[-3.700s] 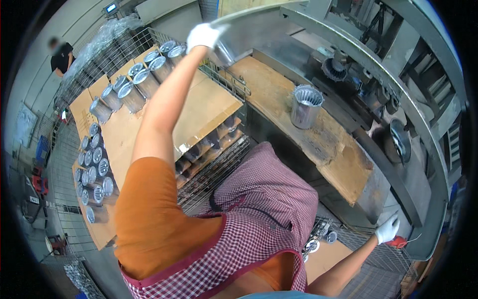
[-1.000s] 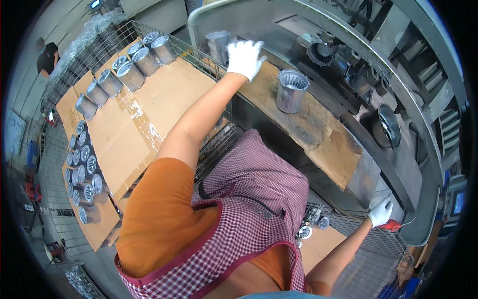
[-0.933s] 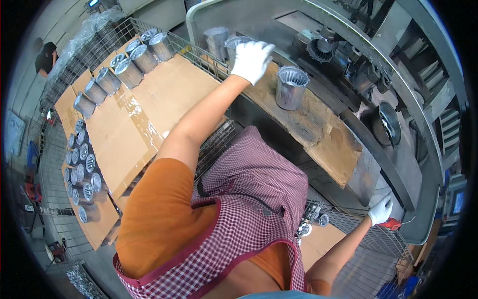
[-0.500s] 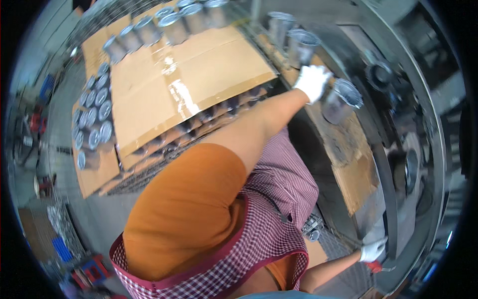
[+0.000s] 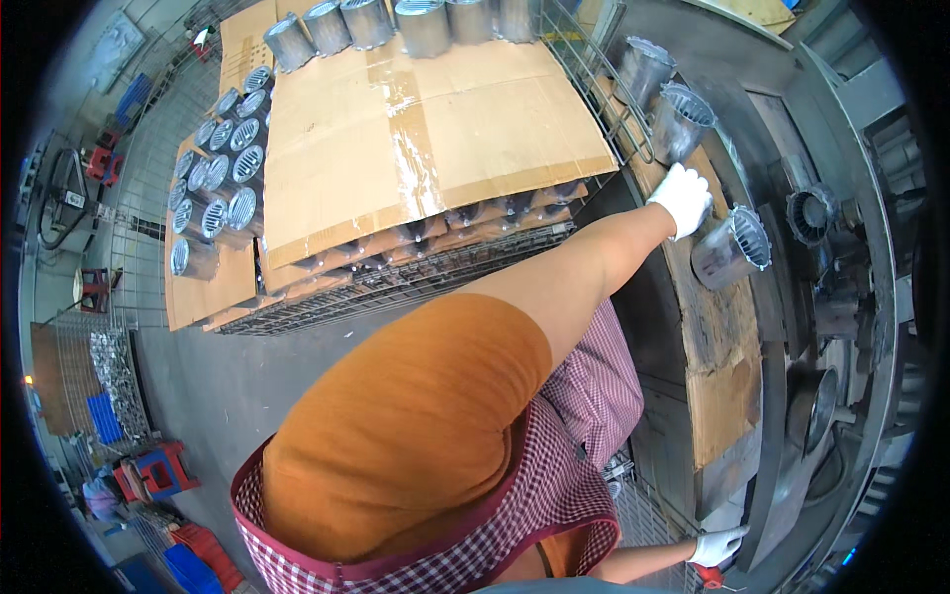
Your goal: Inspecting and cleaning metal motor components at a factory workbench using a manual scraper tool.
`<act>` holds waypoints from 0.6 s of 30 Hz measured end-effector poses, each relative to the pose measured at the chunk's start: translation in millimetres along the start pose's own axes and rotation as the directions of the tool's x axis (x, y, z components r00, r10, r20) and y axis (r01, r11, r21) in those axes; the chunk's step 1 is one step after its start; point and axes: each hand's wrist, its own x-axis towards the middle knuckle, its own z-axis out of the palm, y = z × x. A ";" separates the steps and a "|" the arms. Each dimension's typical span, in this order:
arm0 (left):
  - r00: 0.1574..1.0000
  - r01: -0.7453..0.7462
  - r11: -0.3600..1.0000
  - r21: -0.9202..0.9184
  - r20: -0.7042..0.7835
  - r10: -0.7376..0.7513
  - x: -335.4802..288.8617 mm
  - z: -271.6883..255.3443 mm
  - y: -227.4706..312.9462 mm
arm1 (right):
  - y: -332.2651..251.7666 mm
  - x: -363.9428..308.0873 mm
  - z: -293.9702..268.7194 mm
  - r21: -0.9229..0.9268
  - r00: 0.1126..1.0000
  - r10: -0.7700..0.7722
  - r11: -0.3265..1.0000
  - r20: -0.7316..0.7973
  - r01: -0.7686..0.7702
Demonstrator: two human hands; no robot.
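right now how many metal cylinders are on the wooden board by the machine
3: a far cylinder, a middle cylinder just beyond the left hand, and a near cylinder to that hand's right, along the wooden board. Hidden ones seem unlikely.

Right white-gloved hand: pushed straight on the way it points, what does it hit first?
Likely the long, straight dark-grey metal bar, just past the white-gloved right hand; depth is unclear, so it could pass above or below.
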 end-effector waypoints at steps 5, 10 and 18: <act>0.995 0.027 1.000 -0.002 -0.091 -0.027 -4.9 -3.0 -2.5 | -9.4 -4.2 -9.5 0.155 0.958 -0.219 0.956 -0.186 0.248; 0.999 0.024 1.000 -0.009 -0.039 -0.024 -4.5 -6.3 4.3 | 65.4 18.1 20.0 0.325 0.935 -0.140 0.912 -0.327 0.250; 1.000 0.003 1.000 -0.014 0.000 -0.003 -1.4 -8.0 12.0 | 67.8 21.3 14.5 0.238 0.725 -0.211 0.853 -0.656 0.464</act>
